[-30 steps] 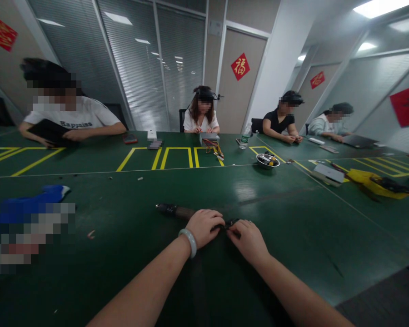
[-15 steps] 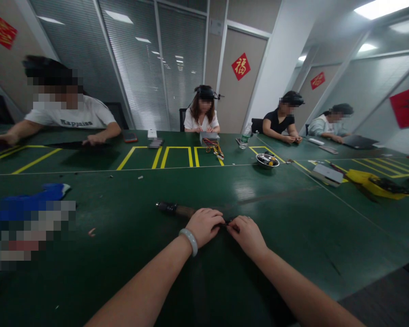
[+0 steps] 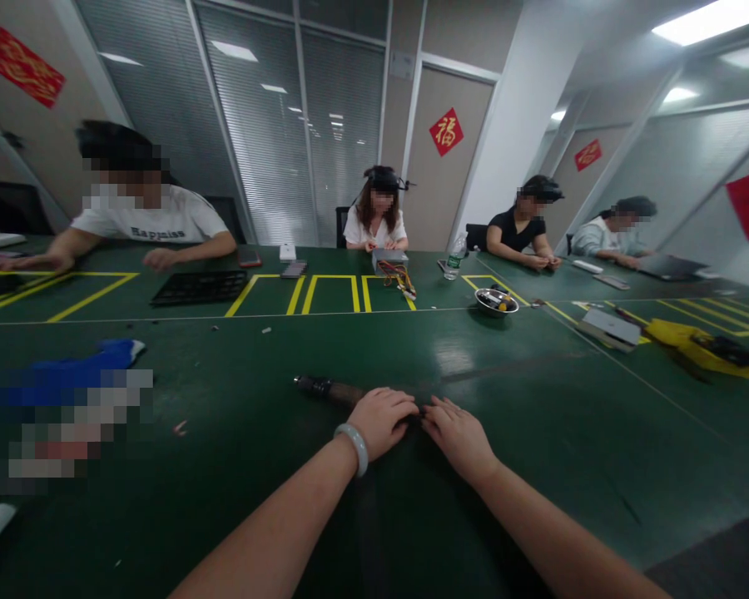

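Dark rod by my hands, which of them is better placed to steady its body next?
Probably your left hand: it lies over the dark rod, right beside the part that shows, while your right hand sits farther from that part.

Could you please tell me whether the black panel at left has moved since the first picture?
Yes: the black panel has gone down onto the table, rightward in view against the yellow tape line at left.

- a clear bottle (image 3: 454,258) is seen near a shiny bowl (image 3: 497,311)
- a red paper sign (image 3: 446,131) is stuck on a door (image 3: 435,187)
- colored wires (image 3: 399,277) are bunched by a gray box (image 3: 389,255)
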